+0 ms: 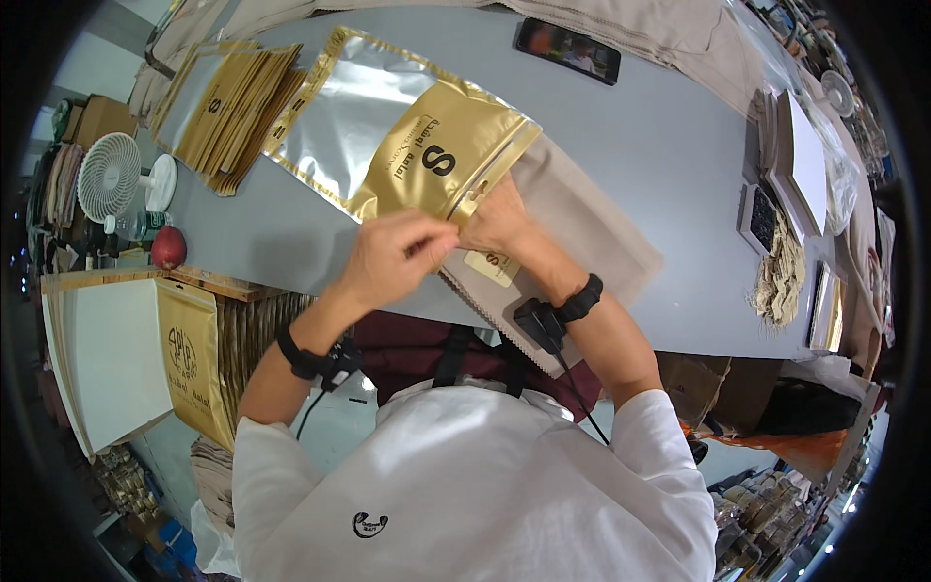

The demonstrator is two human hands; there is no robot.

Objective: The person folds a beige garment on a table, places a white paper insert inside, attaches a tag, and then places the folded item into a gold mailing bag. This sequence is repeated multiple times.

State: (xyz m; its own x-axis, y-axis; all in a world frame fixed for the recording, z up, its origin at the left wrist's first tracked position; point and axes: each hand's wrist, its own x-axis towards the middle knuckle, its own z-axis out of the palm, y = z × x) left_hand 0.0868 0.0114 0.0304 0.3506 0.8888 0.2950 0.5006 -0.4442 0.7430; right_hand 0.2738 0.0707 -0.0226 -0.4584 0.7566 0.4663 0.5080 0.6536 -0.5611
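A gold and silver zip-top plastic bag (411, 127) lies at a slant before me, with its slotted, zipped end towards my hands. My left hand (396, 254) is slightly blurred, its thumb and fingers pinched together at the near corner of that end. At the same end is my right hand (498, 214), its fingers hidden by the bag, so their grip does not show. Under the bag and my right forearm lies a folded beige cloth (582, 211) with a zigzag edge. A small cream label (493, 268) sits on it, and its lower part hangs over the table's front edge.
Several similar bags (225, 116) are stacked at the far left. A phone (567, 51) lies at the back of the grey table (676, 153). White cards (796, 167) and beige tassels (778, 280) are at right. A small fan (109, 177) and box of gold bags (193, 349) stand left.
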